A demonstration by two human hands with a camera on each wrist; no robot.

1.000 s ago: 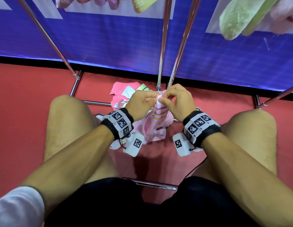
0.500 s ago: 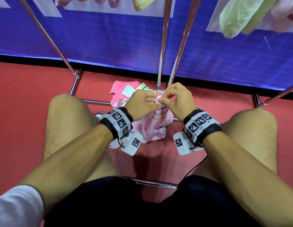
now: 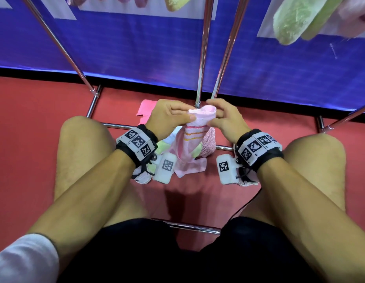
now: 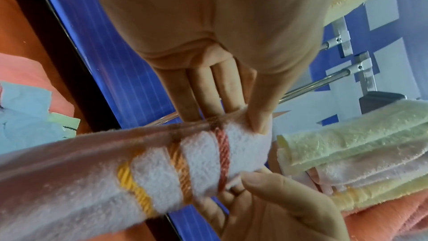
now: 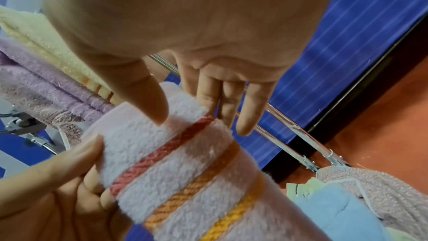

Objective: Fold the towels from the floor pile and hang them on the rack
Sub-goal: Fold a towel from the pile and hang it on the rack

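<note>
A pink towel (image 3: 194,137) with red, orange and yellow stripes hangs between my knees, its lower end on the red floor. My left hand (image 3: 190,115) pinches the left side of its bunched top edge between thumb and fingers. My right hand (image 3: 215,115) pinches the right side. In the left wrist view the left thumb (image 4: 259,116) presses the towel (image 4: 162,162) near the red stripe. The right wrist view shows my right thumb (image 5: 150,102) on top of the towel (image 5: 185,162). Behind it lies the floor pile (image 3: 208,145) of pink, green and speckled towels.
Chrome rack poles (image 3: 202,58) rise just beyond my hands, and a base bar (image 3: 114,126) runs along the floor. Folded towels (image 3: 295,21) hang on the rack above. A blue banner wall (image 3: 136,48) closes the back. My bare knees flank the pile.
Both hands have risen a little and moved apart. The towel's top edge, earlier hidden between touching fingers, now shows stretched between them.
</note>
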